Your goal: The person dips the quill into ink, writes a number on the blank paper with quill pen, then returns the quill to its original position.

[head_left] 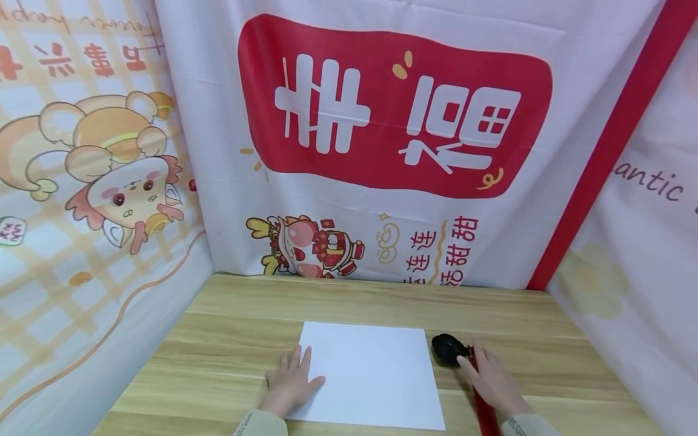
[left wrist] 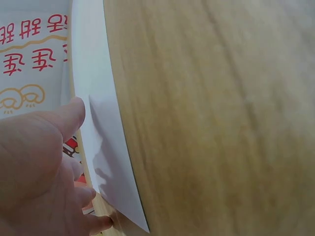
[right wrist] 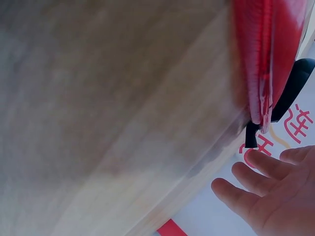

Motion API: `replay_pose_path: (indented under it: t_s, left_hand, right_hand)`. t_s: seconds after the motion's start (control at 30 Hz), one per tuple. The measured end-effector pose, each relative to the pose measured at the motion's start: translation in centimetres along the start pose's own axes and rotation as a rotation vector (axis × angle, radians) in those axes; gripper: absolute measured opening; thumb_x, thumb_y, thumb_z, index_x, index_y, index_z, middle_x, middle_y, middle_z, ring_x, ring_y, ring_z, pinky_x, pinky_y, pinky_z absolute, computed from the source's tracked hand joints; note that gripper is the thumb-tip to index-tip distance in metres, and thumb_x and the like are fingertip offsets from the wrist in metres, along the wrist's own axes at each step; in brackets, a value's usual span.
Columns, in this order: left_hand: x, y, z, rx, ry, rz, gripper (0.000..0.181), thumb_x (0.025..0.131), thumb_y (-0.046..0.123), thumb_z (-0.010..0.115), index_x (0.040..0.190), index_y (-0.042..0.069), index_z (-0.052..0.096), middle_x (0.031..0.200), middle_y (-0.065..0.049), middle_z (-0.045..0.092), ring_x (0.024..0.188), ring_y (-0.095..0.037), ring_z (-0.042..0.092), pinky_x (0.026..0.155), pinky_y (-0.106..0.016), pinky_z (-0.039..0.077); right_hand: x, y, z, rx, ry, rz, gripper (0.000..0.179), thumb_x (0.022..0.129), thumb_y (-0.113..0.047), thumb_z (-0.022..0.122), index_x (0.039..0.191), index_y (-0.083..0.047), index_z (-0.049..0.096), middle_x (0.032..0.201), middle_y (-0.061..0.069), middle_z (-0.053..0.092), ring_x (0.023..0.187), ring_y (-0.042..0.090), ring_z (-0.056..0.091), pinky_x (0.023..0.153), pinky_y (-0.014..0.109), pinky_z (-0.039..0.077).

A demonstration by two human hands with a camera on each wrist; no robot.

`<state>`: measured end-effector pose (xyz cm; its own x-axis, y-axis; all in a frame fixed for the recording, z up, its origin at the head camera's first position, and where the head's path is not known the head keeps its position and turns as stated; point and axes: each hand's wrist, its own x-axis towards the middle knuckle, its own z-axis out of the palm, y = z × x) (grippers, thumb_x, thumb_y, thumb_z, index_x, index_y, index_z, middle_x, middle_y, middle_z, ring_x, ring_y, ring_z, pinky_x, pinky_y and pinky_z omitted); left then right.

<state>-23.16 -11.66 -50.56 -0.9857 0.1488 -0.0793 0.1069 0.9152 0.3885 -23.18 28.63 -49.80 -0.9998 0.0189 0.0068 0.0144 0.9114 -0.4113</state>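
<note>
A white sheet of paper (head_left: 373, 375) lies flat on the wooden table. Over its left edge is my left hand (head_left: 291, 383), fingers spread and thumb reaching onto the sheet; the left wrist view shows the fingertips at the paper (left wrist: 110, 147). To the right of the sheet lies a long red thing (head_left: 482, 412) with a rounded black head (head_left: 448, 350); its kind is unclear. My right hand (head_left: 493, 378) is at the red part just below the head, partly covering it. In the right wrist view its loosely extended fingers (right wrist: 234, 196) are beside the glossy red piece (right wrist: 266, 54) and its black end.
The wooden table (head_left: 229, 315) ends at a white cloth wall (head_left: 218, 200) with red printing. Patterned cloth (head_left: 49, 290) hangs along the left side, and another white cloth (head_left: 654, 290) along the right.
</note>
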Motion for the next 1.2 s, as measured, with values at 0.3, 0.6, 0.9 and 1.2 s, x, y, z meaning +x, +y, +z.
replay_pose_path:
  t_s: [0.3, 0.6, 0.9, 1.2]
  left_hand:
    - [-0.1, -0.1, 0.2, -0.002, 0.003, -0.005, 0.073, 0.088, 0.047, 0.054, 0.141, 0.002, 0.033, 0.144, -0.027, 0.024, 0.127, -0.056, 0.014, 0.087, -0.078, 0.007]
    - [-0.2, 0.0, 0.0, -0.002, -0.006, -0.012, 0.072, 0.088, 0.045, 0.054, 0.141, 0.002, 0.032, 0.145, -0.027, 0.023, 0.128, -0.055, 0.012, 0.088, -0.078, 0.006]
    - [-0.1, 0.0, 0.2, 0.014, -0.002, -0.028, 0.072, 0.088, 0.047, 0.054, 0.141, 0.003, 0.033, 0.145, -0.026, 0.023, 0.128, -0.054, 0.012, 0.088, -0.077, 0.005]
    - [0.0, 0.0, 0.5, 0.007, 0.000, -0.029, 0.072, 0.088, 0.047, 0.054, 0.142, 0.005, 0.031, 0.146, -0.024, 0.022, 0.129, -0.053, 0.010, 0.088, -0.077, 0.004]
  right_hand:
    - [0.1, 0.1, 0.1, -0.009, -0.001, 0.008, 0.073, 0.095, -0.047, 0.039, 0.140, 0.009, 0.022, 0.128, 0.040, 0.037, 0.116, 0.053, 0.036, 0.090, 0.062, 0.033]
    - [0.7, 0.2, 0.1, -0.063, -0.013, 0.052, 0.071, 0.091, -0.033, 0.055, 0.136, 0.014, 0.027, 0.120, 0.039, 0.044, 0.109, 0.050, 0.045, 0.086, 0.058, 0.040]
    - [1.1, 0.2, 0.2, -0.124, -0.009, 0.073, 0.062, 0.087, -0.024, 0.060, 0.128, 0.017, 0.039, 0.113, 0.035, 0.050, 0.100, 0.042, 0.053, 0.082, 0.055, 0.044]
    - [1.2, -0.3, -0.3, -0.134, -0.023, 0.077, 0.026, 0.083, -0.015, 0.063, 0.096, 0.007, 0.059, 0.076, 0.010, 0.052, 0.064, 0.019, 0.049, 0.058, 0.037, 0.048]
